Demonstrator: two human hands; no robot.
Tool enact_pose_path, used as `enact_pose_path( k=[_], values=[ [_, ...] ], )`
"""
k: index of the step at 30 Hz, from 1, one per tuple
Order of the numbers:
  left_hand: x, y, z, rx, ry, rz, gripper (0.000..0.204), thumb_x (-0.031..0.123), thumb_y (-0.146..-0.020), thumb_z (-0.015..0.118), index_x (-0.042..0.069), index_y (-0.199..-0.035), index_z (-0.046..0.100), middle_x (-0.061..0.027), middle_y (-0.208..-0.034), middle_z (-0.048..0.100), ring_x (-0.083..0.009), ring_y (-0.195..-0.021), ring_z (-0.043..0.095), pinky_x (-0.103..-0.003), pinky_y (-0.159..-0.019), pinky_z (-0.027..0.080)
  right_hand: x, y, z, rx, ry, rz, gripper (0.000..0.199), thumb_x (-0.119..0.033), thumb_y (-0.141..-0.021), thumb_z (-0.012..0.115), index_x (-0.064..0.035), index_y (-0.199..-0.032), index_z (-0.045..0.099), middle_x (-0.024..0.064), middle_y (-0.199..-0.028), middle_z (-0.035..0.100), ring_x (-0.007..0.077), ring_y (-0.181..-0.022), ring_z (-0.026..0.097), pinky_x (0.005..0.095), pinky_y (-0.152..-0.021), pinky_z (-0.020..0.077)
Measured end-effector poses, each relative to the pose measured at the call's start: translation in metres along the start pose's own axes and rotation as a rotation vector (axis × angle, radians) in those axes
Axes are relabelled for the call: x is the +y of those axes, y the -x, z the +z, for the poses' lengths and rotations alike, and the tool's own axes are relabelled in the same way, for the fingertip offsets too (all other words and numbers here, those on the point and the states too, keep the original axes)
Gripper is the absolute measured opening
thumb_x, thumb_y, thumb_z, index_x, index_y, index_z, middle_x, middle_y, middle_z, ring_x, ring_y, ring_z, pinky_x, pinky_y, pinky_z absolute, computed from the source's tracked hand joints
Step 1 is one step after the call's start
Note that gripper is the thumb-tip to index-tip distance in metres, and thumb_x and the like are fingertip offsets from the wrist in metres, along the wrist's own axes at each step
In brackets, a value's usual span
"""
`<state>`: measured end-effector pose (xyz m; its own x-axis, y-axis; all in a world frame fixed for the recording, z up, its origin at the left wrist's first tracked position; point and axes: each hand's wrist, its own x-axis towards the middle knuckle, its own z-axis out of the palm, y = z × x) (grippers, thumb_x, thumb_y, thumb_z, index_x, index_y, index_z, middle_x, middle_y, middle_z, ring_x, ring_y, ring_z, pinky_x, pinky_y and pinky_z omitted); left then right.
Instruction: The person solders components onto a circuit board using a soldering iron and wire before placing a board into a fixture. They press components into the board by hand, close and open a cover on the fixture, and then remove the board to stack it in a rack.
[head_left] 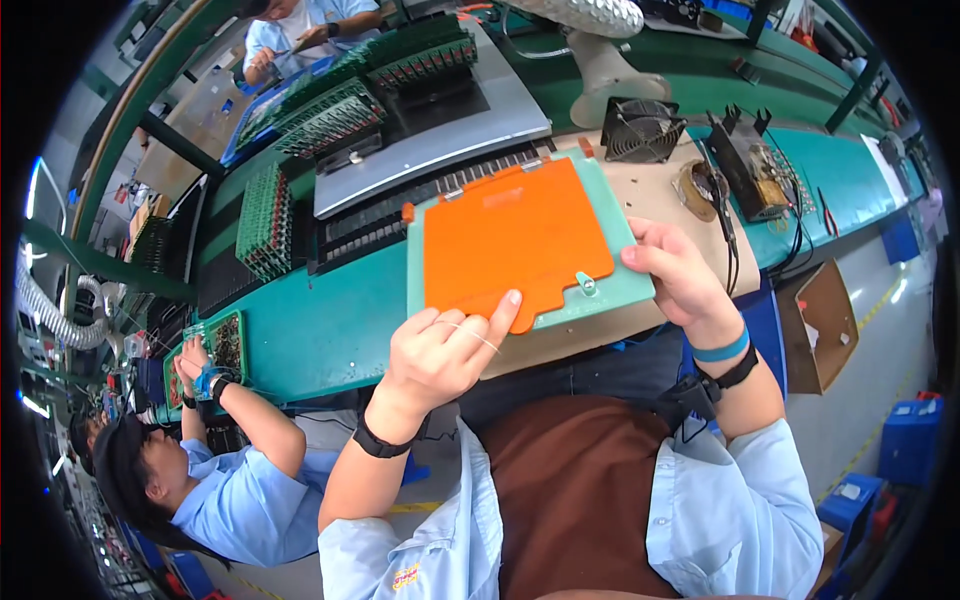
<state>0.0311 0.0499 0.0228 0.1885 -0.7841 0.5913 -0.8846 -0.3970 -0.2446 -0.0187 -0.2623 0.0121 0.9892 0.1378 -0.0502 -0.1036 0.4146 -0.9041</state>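
Observation:
A flat pale green fixture (625, 240) with an orange hinged lid (515, 235) is held up in front of me, above the bench's near edge. The lid lies down over the base, its hinges along the far side. My left hand (440, 350) grips the near left edge, fingers curled, with the index finger pressed onto the lid's rounded tab. The fixture's right edge is pinched by my right hand (680, 275), thumb on top and the other fingers partly hidden underneath. A small green latch (586, 285) sits by the lid's near right corner.
Racks of upright green circuit boards (265, 220) stand at left and on a grey metal plate (420, 150). At right are a black fan (642, 130), a soldering iron stand (703, 190) and a black device (750, 170). One co-worker (240, 450) sits left, another (310, 25) works opposite.

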Motion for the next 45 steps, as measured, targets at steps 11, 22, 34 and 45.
enact_pose_path(
  k=[11, 22, 34, 45],
  values=[
    [0.014, 0.022, 0.049, -0.182, 0.007, -0.112, 0.057, 0.016, -0.076, 0.072, 0.015, -0.134, 0.073, 0.0008, -0.075, 0.052, -0.0138, -0.063, 0.058, -0.030, -0.058, 0.046, 0.034, -0.028, -0.038, 0.028, 0.119, 0.173, 0.049, -0.001, -0.098, 0.061, 0.0071, -0.145, 0.053, 0.0102, -0.123, 0.074, 0.0132, -0.103, 0.072, 0.0277, -0.088, 0.0587],
    [-0.002, 0.042, 0.049, -0.279, 0.310, -0.532, 0.034, 0.028, -0.076, 0.088, 0.014, -0.099, 0.069, -0.0022, -0.098, 0.067, -0.0246, -0.071, 0.068, -0.038, -0.058, 0.055, 0.040, -0.032, -0.048, 0.259, 0.948, -0.215, 0.041, -0.001, -0.092, 0.070, 0.0022, -0.132, 0.064, 0.0041, -0.098, 0.072, 0.0140, -0.076, 0.064, 0.0294, -0.067, 0.0534],
    [0.004, 0.039, 0.050, -0.357, 0.354, -0.580, 0.033, 0.025, -0.081, 0.086, 0.008, -0.096, 0.062, -0.0097, -0.093, 0.059, -0.0305, -0.069, 0.067, -0.040, -0.057, 0.055, 0.056, -0.007, -0.004, 0.112, 1.452, -0.343, 0.024, -0.015, -0.081, 0.082, -0.0066, -0.096, 0.064, 0.0095, -0.096, 0.063, 0.0319, -0.090, 0.066, 0.0428, -0.071, 0.0549],
    [0.004, 0.047, 0.053, -0.343, 0.409, -0.605, 0.034, 0.027, -0.081, 0.088, 0.007, -0.090, 0.061, -0.0082, -0.090, 0.059, -0.0284, -0.068, 0.065, -0.039, -0.057, 0.054, 0.057, -0.017, -0.014, -0.018, 1.424, -0.430, 0.026, -0.007, -0.080, 0.080, -0.0068, -0.100, 0.063, 0.0095, -0.098, 0.062, 0.0325, -0.088, 0.066, 0.0430, -0.073, 0.0551]
  ],
)
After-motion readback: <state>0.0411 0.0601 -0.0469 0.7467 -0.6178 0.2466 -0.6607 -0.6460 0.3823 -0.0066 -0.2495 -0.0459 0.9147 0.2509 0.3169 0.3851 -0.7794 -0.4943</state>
